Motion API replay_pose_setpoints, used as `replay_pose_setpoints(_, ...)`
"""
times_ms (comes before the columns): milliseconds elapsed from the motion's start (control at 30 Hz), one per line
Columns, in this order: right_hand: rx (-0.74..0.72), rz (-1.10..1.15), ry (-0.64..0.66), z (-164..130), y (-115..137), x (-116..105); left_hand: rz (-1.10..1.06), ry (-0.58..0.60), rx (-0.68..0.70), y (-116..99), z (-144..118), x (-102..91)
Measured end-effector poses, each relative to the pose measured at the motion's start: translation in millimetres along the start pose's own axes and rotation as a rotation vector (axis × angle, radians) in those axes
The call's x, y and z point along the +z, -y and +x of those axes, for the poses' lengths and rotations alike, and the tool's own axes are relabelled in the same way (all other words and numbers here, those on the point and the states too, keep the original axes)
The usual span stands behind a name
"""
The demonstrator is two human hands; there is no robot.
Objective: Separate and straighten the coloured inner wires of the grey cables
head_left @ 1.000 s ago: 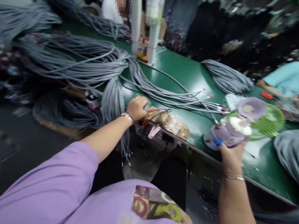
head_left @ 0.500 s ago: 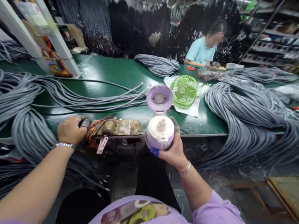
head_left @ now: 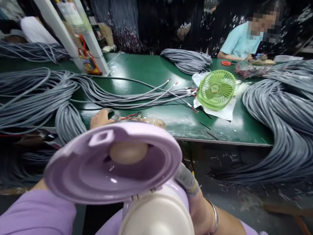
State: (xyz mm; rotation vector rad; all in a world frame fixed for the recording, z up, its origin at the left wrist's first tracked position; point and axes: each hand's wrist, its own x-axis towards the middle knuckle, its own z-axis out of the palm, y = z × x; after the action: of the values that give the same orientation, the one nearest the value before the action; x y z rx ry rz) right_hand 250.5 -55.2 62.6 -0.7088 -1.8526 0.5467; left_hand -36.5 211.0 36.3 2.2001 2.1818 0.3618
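Note:
My right hand [head_left: 198, 212] grips a lilac drinking bottle [head_left: 158, 224] raised very close to the camera. Its flip lid [head_left: 114, 162] stands open and fills the lower middle of the view, with the cream spout below it. My left hand [head_left: 101, 118] rests at the near edge of the green table [head_left: 139, 72], mostly hidden behind the lid. It touches a small taped device with red wires [head_left: 141, 119] beside a thick bundle of grey cables [head_left: 27, 98]; whether it grips anything I cannot tell.
A green desk fan [head_left: 216, 89] lies on white paper at mid-table. Heavy grey cable bundles [head_left: 297, 119] drape over the right edge to the floor. A person in a light blue shirt [head_left: 239, 43] sits at the far side. White frame posts [head_left: 56, 20] rise at left.
My right hand has lifted the open bottle from table height up to just below the camera. My left hand stays at the table edge by the taped device.

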Motion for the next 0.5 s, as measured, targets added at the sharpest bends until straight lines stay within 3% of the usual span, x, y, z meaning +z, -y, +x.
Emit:
replay_pose_setpoints(100,-0.144,0.033,-0.033,6,8,-1,-0.023,-0.022,-0.022,-2,-2,0.6)
replay_pose_setpoints(500,-0.155,0.032,-0.012,17,16,0,-0.025,-0.043,0.043,2,3,3.7)
